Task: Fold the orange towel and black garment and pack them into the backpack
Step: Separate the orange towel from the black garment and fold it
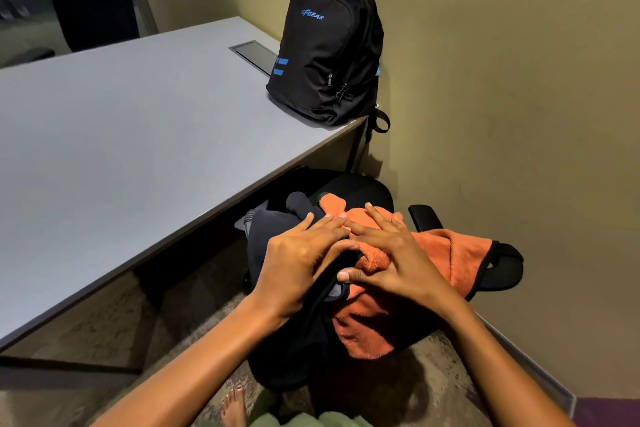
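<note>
An orange towel (450, 253) lies crumpled over a black office chair, mixed with a black garment (273, 229) on its left side. My left hand (301, 253) rests flat on the pile where black cloth meets orange, fingers straight. My right hand (391, 253) lies across the towel beside it, fingers spread and the thumb pressing the cloth. The fingertips of both hands almost touch. A black backpack (329, 52) with blue markings stands upright and zipped at the far right corner of the grey table (121, 132).
The chair's armrest (426, 217) and backrest (502, 270) stick out to the right, close to the beige wall (519, 97). A metal cable hatch (254, 52) is set in the table beside the backpack. My bare foot (235, 406) is on the carpet below.
</note>
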`<state>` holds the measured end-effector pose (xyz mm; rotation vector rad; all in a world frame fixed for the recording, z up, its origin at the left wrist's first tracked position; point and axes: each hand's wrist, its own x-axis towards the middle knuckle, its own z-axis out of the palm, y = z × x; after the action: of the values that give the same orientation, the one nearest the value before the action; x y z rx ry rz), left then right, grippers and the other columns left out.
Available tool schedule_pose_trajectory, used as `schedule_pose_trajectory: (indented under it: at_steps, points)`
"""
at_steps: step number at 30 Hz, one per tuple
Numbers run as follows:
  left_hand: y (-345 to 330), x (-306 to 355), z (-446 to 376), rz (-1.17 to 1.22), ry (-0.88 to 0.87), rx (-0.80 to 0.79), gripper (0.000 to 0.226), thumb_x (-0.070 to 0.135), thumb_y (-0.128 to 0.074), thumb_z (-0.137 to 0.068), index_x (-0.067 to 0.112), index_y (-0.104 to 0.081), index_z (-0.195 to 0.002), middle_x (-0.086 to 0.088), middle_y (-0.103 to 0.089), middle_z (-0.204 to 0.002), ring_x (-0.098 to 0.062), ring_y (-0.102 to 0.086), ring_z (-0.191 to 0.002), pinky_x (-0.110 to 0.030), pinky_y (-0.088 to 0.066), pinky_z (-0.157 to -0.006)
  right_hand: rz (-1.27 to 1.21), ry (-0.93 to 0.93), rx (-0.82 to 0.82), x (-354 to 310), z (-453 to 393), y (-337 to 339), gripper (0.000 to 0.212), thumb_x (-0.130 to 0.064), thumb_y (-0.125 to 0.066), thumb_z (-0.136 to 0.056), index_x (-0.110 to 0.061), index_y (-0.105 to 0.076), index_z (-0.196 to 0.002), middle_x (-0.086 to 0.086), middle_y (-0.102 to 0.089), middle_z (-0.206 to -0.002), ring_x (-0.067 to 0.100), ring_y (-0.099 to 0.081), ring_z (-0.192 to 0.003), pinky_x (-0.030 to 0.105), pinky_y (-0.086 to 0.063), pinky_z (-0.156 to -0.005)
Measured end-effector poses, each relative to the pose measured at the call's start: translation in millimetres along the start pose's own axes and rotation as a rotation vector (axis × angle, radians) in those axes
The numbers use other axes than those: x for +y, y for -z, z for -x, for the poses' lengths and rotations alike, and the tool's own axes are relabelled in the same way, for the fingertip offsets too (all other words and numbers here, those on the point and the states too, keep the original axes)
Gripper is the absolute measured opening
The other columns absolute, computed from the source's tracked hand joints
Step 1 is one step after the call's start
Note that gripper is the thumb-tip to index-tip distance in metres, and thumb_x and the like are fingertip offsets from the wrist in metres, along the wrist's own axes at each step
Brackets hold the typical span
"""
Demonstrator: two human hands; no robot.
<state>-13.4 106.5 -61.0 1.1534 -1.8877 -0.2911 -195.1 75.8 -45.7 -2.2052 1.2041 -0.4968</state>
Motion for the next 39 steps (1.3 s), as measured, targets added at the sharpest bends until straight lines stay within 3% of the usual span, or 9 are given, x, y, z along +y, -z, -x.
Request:
schedule_pose_trajectory:
  at_steps: [4, 8, 12, 17, 23, 26, 28, 32, 39]
  points:
    - [13, -4, -8, 0.123, 0.075, -0.118, 0.04, 0.047, -0.05, -0.089, 0.024, -0.064, -0.119, 0.003, -0.056, -0.132, -0.009, -0.045, -0.129, -0.046, -0.035, -0.11, -0.086, 0.026, 0.082, 0, -1, -4, 0.062, -0.062, -0.064, -0.068, -0.03, -0.061, -0.122, -0.02, -0.05, -0.129, 0.01, -0.027, -0.142, 0.035, -0.018, -0.115]
    - [33, -25, -15, 0.01, 0.069, -0.577, 0.118, 0.08, -0.055, -0.054, 0.041, 0.008, -0.146, 0.008, 0.01, -0.158, -0.013, 0.021, -0.143, -0.043, 0.019, -0.113, -0.231, 0.062, 0.206, -3, 2, -2, 0.043, -0.033, -0.076, -0.075, -0.018, -0.069, -0.114, -0.018, -0.064, -0.116, 0.003, -0.052, -0.123, 0.019, -0.041, -0.103]
    - [36, -30, -21, -0.105, 0.138, -0.688, 0.146, 0.069, -0.076, -0.047, 0.041, 0.035, -0.136, 0.008, 0.029, -0.153, -0.015, 0.031, -0.139, -0.046, 0.023, -0.111, -0.283, 0.098, 0.317, -12, -4, 13, 0.026, -0.038, -0.073, -0.077, -0.019, -0.075, -0.094, -0.005, -0.074, -0.086, 0.009, -0.066, -0.079, 0.024, -0.049, -0.071]
    - [18, -32, -40, 0.058, 0.198, -0.651, 0.136, 0.046, -0.083, -0.059, 0.04, 0.025, -0.142, 0.011, 0.004, -0.157, -0.015, 0.01, -0.145, -0.049, 0.023, -0.109, -0.27, 0.096, 0.314, -13, -11, 24, 0.019, -0.028, -0.076, -0.076, -0.021, -0.075, -0.094, -0.01, -0.071, -0.08, -0.001, -0.061, -0.074, 0.024, -0.047, -0.064]
    - [10, -37, -50, 0.066, 0.331, -0.428, 0.048, 0.02, -0.074, -0.076, 0.012, -0.06, -0.12, -0.02, -0.069, -0.097, -0.042, -0.04, -0.127, -0.047, -0.02, -0.115, -0.227, 0.111, 0.289, -22, -20, 33, 0.057, -0.058, -0.077, -0.06, -0.037, -0.066, -0.113, -0.009, -0.059, -0.121, 0.005, -0.056, -0.114, 0.022, -0.045, -0.096]
    - [12, -36, -45, 0.18, 0.318, -0.352, 0.017, 0.011, -0.069, -0.079, 0.014, -0.068, -0.096, 0.0, -0.057, -0.052, -0.038, -0.063, -0.082, -0.042, -0.023, -0.116, -0.133, -0.056, -0.001, -12, -18, 38, 0.132, -0.062, -0.082, -0.038, -0.053, -0.005, -0.145, -0.028, -0.02, -0.148, 0.009, -0.011, -0.146, 0.03, -0.007, -0.117]
    - [15, -30, -47, 0.159, 0.3, -0.343, 0.024, 0.007, -0.066, -0.08, 0.029, -0.067, -0.091, 0.009, -0.056, -0.055, -0.017, -0.059, -0.064, -0.034, -0.04, -0.098, -0.08, -0.137, -0.13, -4, -14, 38, 0.149, -0.065, -0.083, -0.032, -0.051, 0.017, -0.141, -0.036, -0.012, -0.142, 0.007, -0.001, -0.145, 0.036, 0.006, -0.115]
    - [16, -21, -55, 0.089, 0.308, -0.339, 0.045, 0.005, -0.065, -0.081, 0.023, -0.062, -0.122, -0.003, -0.07, -0.097, -0.014, -0.062, -0.087, -0.013, -0.037, -0.068, -0.246, -0.15, 0.033, -7, -15, 34, 0.096, -0.029, -0.089, -0.044, -0.056, -0.046, -0.126, -0.02, -0.068, -0.111, 0.003, -0.064, -0.106, 0.04, -0.052, -0.094]
    - [16, -26, -59, 0.152, 0.326, -0.267, 0.062, -0.003, -0.064, -0.079, 0.033, -0.055, -0.129, 0.002, -0.067, -0.114, -0.011, -0.062, -0.106, -0.008, -0.043, -0.08, -0.251, -0.067, 0.298, -19, -19, 29, 0.068, 0.01, -0.061, -0.065, -0.034, -0.067, -0.116, -0.015, -0.073, -0.1, 0.001, -0.067, -0.099, 0.033, -0.056, -0.085]
